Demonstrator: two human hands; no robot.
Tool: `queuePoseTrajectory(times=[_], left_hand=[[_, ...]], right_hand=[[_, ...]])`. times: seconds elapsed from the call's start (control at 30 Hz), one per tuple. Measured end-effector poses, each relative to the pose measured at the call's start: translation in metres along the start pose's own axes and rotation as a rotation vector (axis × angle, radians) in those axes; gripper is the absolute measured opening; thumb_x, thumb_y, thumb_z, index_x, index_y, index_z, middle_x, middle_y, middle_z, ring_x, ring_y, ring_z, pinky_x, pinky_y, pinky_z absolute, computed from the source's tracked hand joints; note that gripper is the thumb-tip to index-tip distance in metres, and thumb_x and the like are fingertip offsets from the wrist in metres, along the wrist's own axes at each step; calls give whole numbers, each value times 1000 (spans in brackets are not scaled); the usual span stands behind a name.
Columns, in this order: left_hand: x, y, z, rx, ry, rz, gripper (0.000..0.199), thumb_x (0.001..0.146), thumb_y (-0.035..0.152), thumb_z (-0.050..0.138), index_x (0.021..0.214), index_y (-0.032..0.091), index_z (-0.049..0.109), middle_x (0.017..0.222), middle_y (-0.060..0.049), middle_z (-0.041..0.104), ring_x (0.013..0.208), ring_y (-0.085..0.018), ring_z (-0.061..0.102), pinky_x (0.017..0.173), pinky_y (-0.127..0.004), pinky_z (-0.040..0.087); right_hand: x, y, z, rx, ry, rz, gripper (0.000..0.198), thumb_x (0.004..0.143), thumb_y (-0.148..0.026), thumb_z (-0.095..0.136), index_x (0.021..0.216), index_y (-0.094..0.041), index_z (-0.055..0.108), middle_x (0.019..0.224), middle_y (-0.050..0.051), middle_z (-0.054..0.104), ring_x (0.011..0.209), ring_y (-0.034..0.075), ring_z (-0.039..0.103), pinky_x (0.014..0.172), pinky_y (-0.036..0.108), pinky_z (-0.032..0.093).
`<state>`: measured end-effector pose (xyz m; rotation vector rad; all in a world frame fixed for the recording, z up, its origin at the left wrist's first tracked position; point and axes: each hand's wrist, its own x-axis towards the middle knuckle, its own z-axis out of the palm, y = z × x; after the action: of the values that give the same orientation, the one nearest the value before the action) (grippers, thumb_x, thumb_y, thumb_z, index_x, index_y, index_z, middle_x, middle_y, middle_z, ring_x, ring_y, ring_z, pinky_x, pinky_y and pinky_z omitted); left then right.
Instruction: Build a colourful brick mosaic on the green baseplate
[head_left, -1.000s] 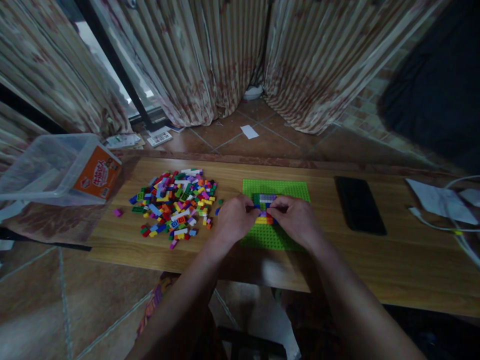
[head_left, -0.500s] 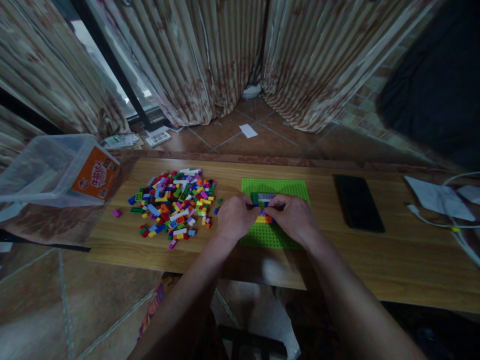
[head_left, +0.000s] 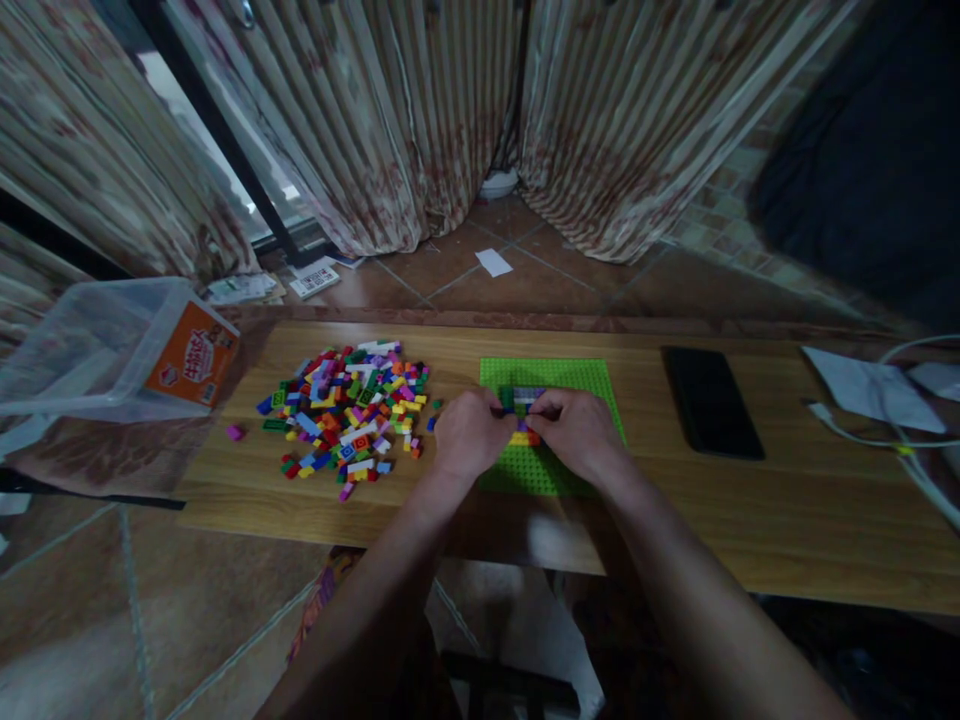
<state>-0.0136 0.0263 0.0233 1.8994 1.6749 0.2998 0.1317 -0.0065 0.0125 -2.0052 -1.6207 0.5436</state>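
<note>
A bright green studded baseplate lies on the wooden table, partly hidden beneath my hands. Near its middle stands a small block of coloured building bricks, with grey and green pieces at the far side and yellow and orange ones nearer me. My left hand is closed at the left side of this block, thumb and finger pinched against the bricks. From the right, my right hand pinches at the same rows, fingers curled. The fingertips nearly meet, and they cover the exact pieces they grip.
A loose heap of mixed building bricks spreads left of the baseplate, with a stray magenta brick beyond it. Further left is a clear plastic tub with an orange label. A black phone-like slab, white paper and cables lie right.
My right hand has shifted slightly left, closer to my left hand, over the brick block. The left hand stays in place, and the whole view has moved a little.
</note>
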Motion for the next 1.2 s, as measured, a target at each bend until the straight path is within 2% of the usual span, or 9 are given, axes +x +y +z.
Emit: queuePoseTrajectory(times=[0.37,0.63,0.97,1.2], left_hand=[[-3,-2,-10,-66,-90,58,21,79,35,69,92,19,72,85,-5,72,76,-21,66,65,-29,45],[-3,0,-4,13,-56,10,28,76,42,70,93,21,70,86,-5,73,79,-22,67,66,-29,45],[-4,5,-2,57,-39,-13,30,74,39,68,98,20,69,94,-7,74,89,-25,68,73,-31,49],[-4,3,-2,68,-44,12,28,76,39,66,97,21,69,90,-6,74,85,-24,69,72,-31,49]], right_hand=[[-2,6,-10,137,-112,-15,3,72,-19,71,74,-21,72,70,-1,72,65,15,64,62,28,45],[-2,4,-6,99,-72,0,7,70,-16,69,74,-21,72,72,0,72,65,15,64,63,28,45],[-2,-2,-4,44,-60,30,11,69,-14,69,77,-20,73,73,1,71,67,16,63,65,28,45],[-3,0,-4,76,-72,36,15,68,-16,69,81,-20,74,69,0,70,62,15,61,60,27,44]])
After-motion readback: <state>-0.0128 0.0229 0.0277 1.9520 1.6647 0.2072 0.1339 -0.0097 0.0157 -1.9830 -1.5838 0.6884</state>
